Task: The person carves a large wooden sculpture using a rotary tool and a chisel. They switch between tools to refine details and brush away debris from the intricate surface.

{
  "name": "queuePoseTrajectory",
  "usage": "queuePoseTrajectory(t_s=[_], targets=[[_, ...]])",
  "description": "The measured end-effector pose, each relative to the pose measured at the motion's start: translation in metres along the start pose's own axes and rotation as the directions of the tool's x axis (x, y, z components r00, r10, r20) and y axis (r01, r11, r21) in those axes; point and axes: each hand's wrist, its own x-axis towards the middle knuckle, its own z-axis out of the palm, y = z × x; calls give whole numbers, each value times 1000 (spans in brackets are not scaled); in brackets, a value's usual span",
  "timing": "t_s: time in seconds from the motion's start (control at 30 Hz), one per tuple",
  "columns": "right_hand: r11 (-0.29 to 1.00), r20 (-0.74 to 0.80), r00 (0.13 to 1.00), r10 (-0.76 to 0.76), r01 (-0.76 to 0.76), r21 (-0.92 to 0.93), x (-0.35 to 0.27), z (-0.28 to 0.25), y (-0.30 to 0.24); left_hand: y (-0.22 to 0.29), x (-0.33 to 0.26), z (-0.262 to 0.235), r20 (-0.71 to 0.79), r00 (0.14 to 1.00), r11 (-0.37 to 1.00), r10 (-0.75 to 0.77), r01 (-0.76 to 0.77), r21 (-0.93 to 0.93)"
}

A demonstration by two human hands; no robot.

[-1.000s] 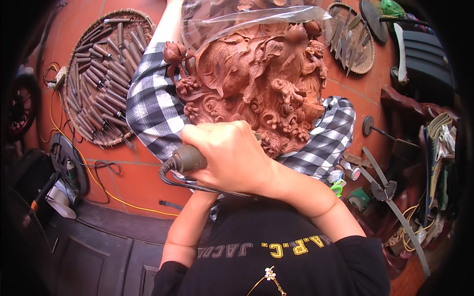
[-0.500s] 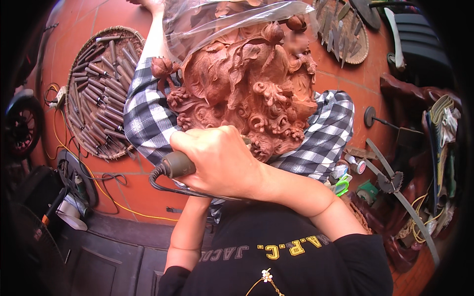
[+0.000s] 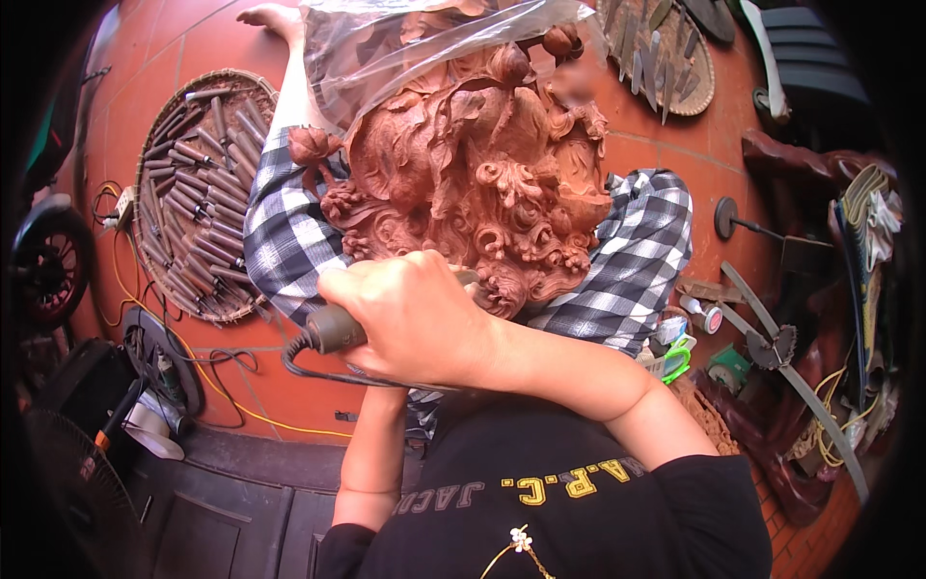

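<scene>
"What's on the near side of the carving point(image 3: 453, 179)?"
"The right hand point(image 3: 410, 317), wrapped round a dark corded tool point(image 3: 335, 329); the left hand seems hidden beneath it, its hold unclear."
"And around the carving?"
"Clear plastic point(image 3: 376, 66) over its far end; left of it, a round basket point(image 3: 230, 315) of brown-handled tools point(image 3: 207, 207); beyond its right side, blades point(image 3: 648, 77) on a woven tray point(image 3: 702, 93)."

A black short-sleeved shirt point(image 3: 569, 526) with yellow lettering point(image 3: 530, 492), black-and-white checked trousers point(image 3: 632, 256) and a gold flower-bearing chain point(image 3: 521, 538) are worn.
</scene>
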Motion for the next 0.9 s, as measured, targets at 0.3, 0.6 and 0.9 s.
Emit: queuePoseTrajectory(t_s=[0.3, 0.6, 0.9], targets=[[998, -113, 993, 26, -20, 53, 5, 2, 6, 0, 5, 1, 10, 1000, 1000, 10, -10, 4], [994, -158, 986, 58, -42, 98, 9, -3, 7, 0, 1, -3, 10, 1000, 1000, 5, -5, 15], [993, -120, 987, 105, -99, 59, 12, 1, 6, -3, 2, -6, 15, 1000, 1000, -1, 0, 18]])
